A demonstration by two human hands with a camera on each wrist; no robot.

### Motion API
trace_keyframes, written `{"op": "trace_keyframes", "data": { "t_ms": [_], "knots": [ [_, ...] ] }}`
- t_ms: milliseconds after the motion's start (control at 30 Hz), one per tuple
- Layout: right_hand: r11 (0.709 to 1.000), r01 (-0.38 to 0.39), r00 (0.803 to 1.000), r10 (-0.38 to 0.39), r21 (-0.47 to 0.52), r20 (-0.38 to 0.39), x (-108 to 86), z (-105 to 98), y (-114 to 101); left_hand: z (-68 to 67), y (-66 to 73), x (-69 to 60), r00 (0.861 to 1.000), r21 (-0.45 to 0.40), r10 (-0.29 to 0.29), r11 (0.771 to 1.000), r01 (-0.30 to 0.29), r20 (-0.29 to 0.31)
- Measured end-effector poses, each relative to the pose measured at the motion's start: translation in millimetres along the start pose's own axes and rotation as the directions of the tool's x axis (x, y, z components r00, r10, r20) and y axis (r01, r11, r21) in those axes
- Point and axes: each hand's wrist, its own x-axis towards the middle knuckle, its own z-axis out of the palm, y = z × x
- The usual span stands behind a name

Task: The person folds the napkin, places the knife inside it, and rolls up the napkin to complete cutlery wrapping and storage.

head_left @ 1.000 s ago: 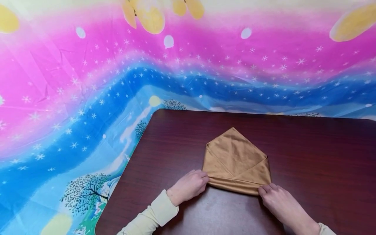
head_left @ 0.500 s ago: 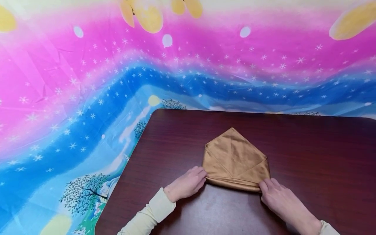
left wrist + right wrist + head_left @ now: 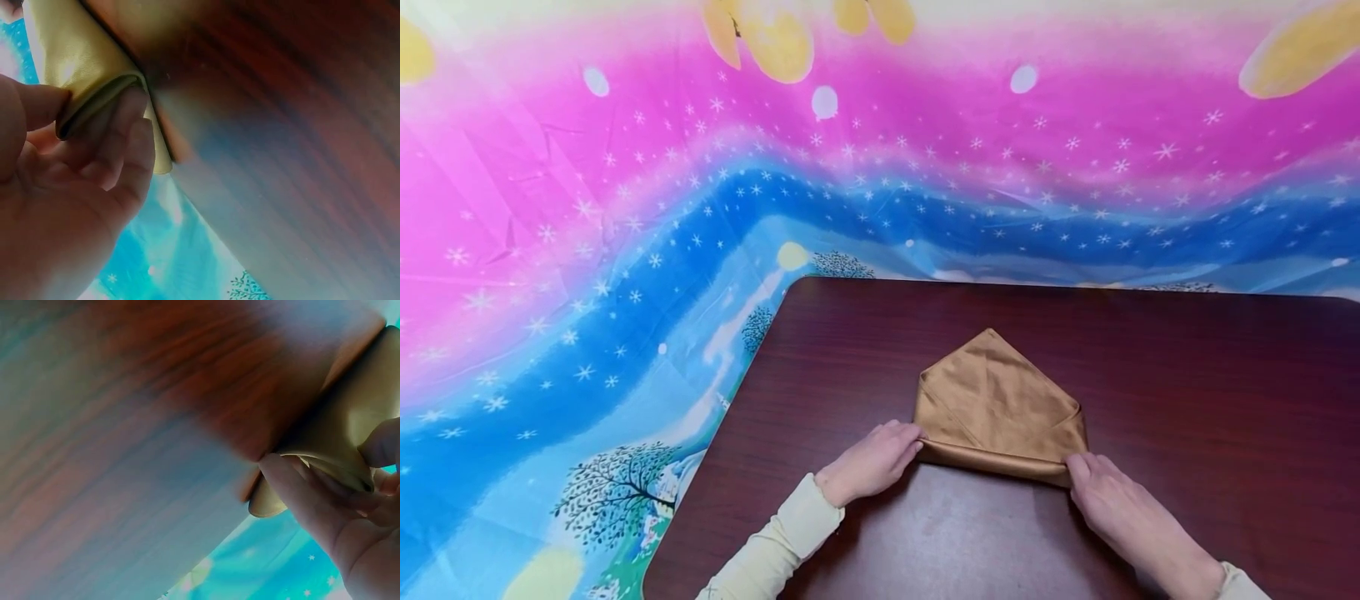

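Note:
A golden-brown satin cloth (image 3: 1000, 387) lies folded on the table, its pointed end facing away and a rolled fold along its near edge. At the left end of that fold, my left hand (image 3: 874, 458) pinches the fabric. The left wrist view shows the thumb on top of the cloth's curled end (image 3: 94, 62) and the fingers beneath and inside it. My right hand (image 3: 1123, 508) grips the fold's right end. In the right wrist view, thumb and fingers hold the rolled cloth (image 3: 337, 431) between them.
The dark reddish-brown wooden table (image 3: 1210, 383) spreads around the cloth, with a rounded far-left corner. Behind it and to the left hangs a colourful printed backdrop (image 3: 880, 150) in pink and blue.
Both hands have shifted a little away from the body, turning the near edge of the cloth over into a further fold. The cloth's flat area has become shorter.

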Motion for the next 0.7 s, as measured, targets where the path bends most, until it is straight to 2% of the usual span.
{"op": "trace_keyframes", "data": {
  "t_ms": [267,400,700],
  "knots": [
    [0.998,-0.065,0.996,0.065,-0.011,0.064,-1.1,1.0,-3.2,1.4,-1.5,-1.3,0.999,-0.045,-0.028,0.999,0.026,-0.044],
    [0.997,-0.08,0.994,0.082,-0.021,0.067,-1.1,3.3,-3.3,1.4,-1.5,-1.9,0.998,-0.045,-0.044,0.998,0.042,-0.053],
    [0.995,-0.075,0.997,0.076,-0.067,0.016,-0.3,4.8,-1.7,1.8,-1.9,-3.0,0.992,-0.06,-0.123,0.991,0.122,-0.004]
  ]
}}
